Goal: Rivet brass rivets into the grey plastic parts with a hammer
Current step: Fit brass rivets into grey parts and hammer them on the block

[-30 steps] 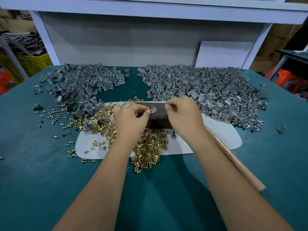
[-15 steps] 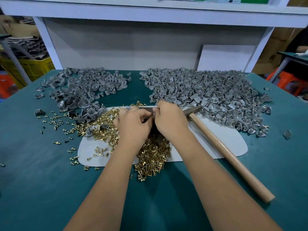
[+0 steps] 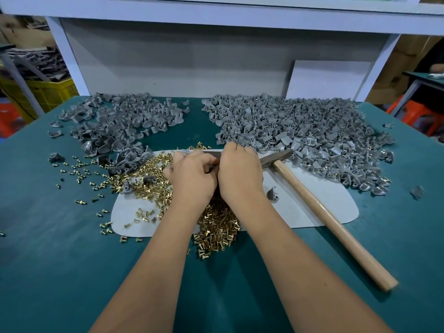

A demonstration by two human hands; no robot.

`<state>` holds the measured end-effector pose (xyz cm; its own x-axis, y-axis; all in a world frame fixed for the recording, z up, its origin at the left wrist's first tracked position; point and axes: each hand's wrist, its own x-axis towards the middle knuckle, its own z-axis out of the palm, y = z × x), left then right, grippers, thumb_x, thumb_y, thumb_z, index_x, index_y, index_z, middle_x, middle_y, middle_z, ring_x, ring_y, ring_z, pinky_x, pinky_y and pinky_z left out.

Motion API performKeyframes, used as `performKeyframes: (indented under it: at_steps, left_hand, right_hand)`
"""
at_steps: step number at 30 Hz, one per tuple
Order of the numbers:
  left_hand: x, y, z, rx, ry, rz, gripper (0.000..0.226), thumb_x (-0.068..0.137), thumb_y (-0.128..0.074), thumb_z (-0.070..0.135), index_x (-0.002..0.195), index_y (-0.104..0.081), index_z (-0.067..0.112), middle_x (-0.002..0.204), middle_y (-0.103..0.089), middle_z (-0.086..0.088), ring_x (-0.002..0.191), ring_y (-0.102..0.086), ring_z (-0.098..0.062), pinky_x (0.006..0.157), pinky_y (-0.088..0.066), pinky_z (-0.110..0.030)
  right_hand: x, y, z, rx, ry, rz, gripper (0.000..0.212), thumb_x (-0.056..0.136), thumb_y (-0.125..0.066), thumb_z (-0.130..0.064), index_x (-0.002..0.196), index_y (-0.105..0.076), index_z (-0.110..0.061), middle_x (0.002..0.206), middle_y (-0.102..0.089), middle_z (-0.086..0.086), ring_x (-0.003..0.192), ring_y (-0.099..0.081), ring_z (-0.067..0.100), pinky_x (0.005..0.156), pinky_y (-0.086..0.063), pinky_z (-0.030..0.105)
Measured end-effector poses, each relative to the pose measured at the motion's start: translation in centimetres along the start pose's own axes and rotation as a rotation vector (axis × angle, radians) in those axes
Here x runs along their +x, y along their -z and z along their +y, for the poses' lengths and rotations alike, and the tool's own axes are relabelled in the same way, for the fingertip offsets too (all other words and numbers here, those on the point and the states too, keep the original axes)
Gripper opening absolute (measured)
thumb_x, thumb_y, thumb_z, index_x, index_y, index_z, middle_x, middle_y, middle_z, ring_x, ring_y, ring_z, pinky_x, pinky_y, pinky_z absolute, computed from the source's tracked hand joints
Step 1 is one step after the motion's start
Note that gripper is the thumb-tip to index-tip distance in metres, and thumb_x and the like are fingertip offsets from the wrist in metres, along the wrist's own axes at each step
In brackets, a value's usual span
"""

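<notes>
My left hand point(image 3: 192, 175) and my right hand point(image 3: 240, 171) are curled knuckle to knuckle over a dark metal block point(image 3: 209, 153) on the white mat point(image 3: 312, 203). My left hand grips a grey plastic part and my right hand pinches what seems to be a brass rivet; both are hidden under the fingers. Below and left of my hands, a heap of brass rivets point(image 3: 216, 227) spreads out. The hammer point(image 3: 331, 219) lies untouched to the right, its head point(image 3: 276, 158) close to my right hand.
One big pile of grey parts point(image 3: 300, 135) fills the back right, a smaller one point(image 3: 120, 123) the back left. A single grey part point(image 3: 272, 193) lies by my right wrist. Loose rivets point(image 3: 79, 169) dot the green table on the left. A white shelf frame point(image 3: 216, 10) stands behind.
My right hand has slid left until it meets my left hand, uncovering the hammer head. The hammer has not moved.
</notes>
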<state>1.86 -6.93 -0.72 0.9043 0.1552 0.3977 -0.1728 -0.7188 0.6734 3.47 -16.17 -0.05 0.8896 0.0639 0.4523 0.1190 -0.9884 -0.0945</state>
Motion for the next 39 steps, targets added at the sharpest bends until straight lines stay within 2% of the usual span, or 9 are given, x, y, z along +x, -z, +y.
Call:
performKeyframes:
  at_steps: [9, 18, 22, 25, 28, 31, 33, 36, 39]
  left_hand:
    - [0.2, -0.1, -0.2, -0.002, -0.004, -0.017, 0.016, 0.089, -0.065, 0.018, 0.084, -0.072, 0.031, 0.068, -0.045, 0.013, 0.094, -0.030, -0.015, 0.076, -0.014, -0.033]
    - [0.3, -0.4, -0.5, -0.005, 0.015, -0.008, 0.012, 0.088, -0.067, 0.024, 0.088, -0.074, 0.034, 0.069, -0.047, 0.015, 0.093, -0.029, -0.011, 0.072, -0.011, -0.032]
    - [0.2, -0.4, -0.4, -0.002, 0.004, -0.011, 0.008, 0.089, -0.067, 0.032, 0.088, -0.072, 0.039, 0.071, -0.048, 0.016, 0.093, -0.030, -0.012, 0.072, -0.012, -0.032]
    - [0.2, -0.3, -0.5, -0.016, 0.010, -0.019, 0.015, 0.090, -0.065, 0.035, 0.079, -0.062, 0.044, 0.072, -0.048, 0.016, 0.090, -0.028, -0.012, 0.071, -0.012, -0.032]
    - [0.3, -0.2, -0.7, -0.060, 0.021, -0.027, 0.011, 0.090, -0.065, 0.033, 0.084, -0.067, 0.042, 0.076, -0.050, 0.016, 0.091, -0.028, -0.012, 0.080, -0.022, -0.034]
    - [0.2, 0.0, -0.8, -0.096, 0.024, -0.045, 0.008, 0.090, -0.066, 0.033, 0.092, -0.072, 0.038, 0.083, -0.053, 0.016, 0.096, -0.031, -0.014, 0.091, -0.028, -0.036]
    - [0.2, 0.1, -0.8, -0.098, 0.023, -0.054, 0.007, 0.090, -0.066, 0.035, 0.093, -0.071, 0.039, 0.083, -0.052, 0.015, 0.099, -0.031, -0.016, 0.095, -0.030, -0.038]
    - [0.2, 0.2, -0.7, -0.110, 0.032, -0.063, 0.007, 0.090, -0.066, 0.036, 0.093, -0.072, 0.038, 0.083, -0.051, 0.014, 0.102, -0.032, -0.018, 0.098, -0.031, -0.040]
    - [0.1, 0.2, -0.6, -0.114, 0.037, -0.068, 0.007, 0.090, -0.065, 0.036, 0.092, -0.071, 0.040, 0.083, -0.051, 0.014, 0.104, -0.034, -0.021, 0.096, -0.030, -0.039]
  right_hand:
    - [-0.1, 0.4, -0.2, 0.004, -0.020, -0.022, 0.022, 0.092, -0.037, -0.005, 0.110, -0.048, -0.007, 0.111, -0.061, 0.011, 0.106, -0.052, 0.028, 0.087, -0.037, 0.033]
    - [-0.3, 0.3, -0.2, 0.048, -0.052, 0.005, 0.022, 0.092, -0.037, -0.004, 0.110, -0.049, -0.007, 0.111, -0.061, 0.012, 0.106, -0.051, 0.028, 0.087, -0.037, 0.034]
    - [-0.5, 0.0, 0.4, 0.103, -0.057, 0.041, 0.017, 0.099, -0.037, -0.013, 0.107, -0.052, -0.009, 0.108, -0.063, 0.010, 0.102, -0.052, 0.027, 0.082, -0.036, 0.034]
    - [-0.5, 0.0, 0.9, 0.200, -0.058, 0.046, 0.023, 0.102, -0.038, -0.025, 0.099, -0.055, -0.009, 0.100, -0.063, 0.010, 0.097, -0.051, 0.028, 0.077, -0.034, 0.036]
    - [-0.6, 0.4, 1.4, 0.414, -0.084, 0.045, 0.026, 0.101, -0.042, -0.028, 0.084, -0.052, -0.011, 0.084, -0.060, 0.006, 0.084, -0.051, 0.025, 0.069, -0.034, 0.036]
    - [-0.7, 1.0, 2.3, 0.687, -0.175, 0.016, 0.025, 0.100, -0.042, -0.024, 0.078, -0.051, -0.014, 0.073, -0.054, -0.002, 0.068, -0.049, 0.013, 0.058, -0.034, 0.033]
    - [-0.8, 1.3, 3.1, 0.791, -0.202, -0.015, 0.019, 0.097, -0.044, -0.017, 0.089, -0.062, -0.019, 0.084, -0.060, -0.008, 0.076, -0.051, 0.000, 0.062, -0.039, 0.019]
    - [-1.1, 1.7, 3.8, 0.838, -0.148, -0.066, 0.022, 0.090, -0.053, -0.008, 0.096, -0.068, -0.022, 0.097, -0.061, -0.009, 0.086, -0.053, -0.005, 0.071, -0.039, 0.007]
    - [-1.3, 1.6, 3.8, 0.812, -0.110, -0.089, 0.017, 0.086, -0.061, -0.009, 0.090, -0.069, -0.023, 0.092, -0.055, -0.013, 0.079, -0.050, -0.008, 0.068, -0.037, 0.004]
